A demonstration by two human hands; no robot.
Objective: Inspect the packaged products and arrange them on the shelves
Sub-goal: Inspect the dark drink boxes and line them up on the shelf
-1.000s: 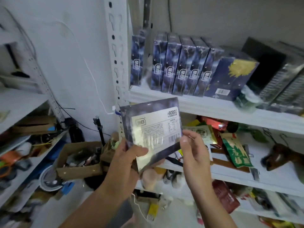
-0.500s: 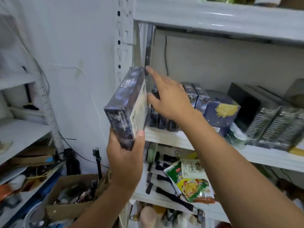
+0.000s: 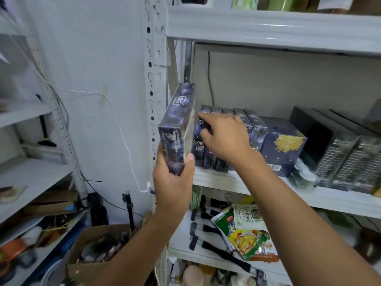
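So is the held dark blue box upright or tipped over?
Upright, leaning slightly: the left hand grips the dark blue cardboard box by its bottom end, long side vertical, off the white metal shelf.

light: soft, even | glare: shelf edge (image 3: 268,39) | blur: lower-left corner | edges: wide-angle bowing

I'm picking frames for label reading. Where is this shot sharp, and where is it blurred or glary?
Head view: the held box is fairly sharp in the left hand, small print soft; head view, a glare streak on the upper shelf edge; head view, lower left, the cardboard box and clutter are smeared.
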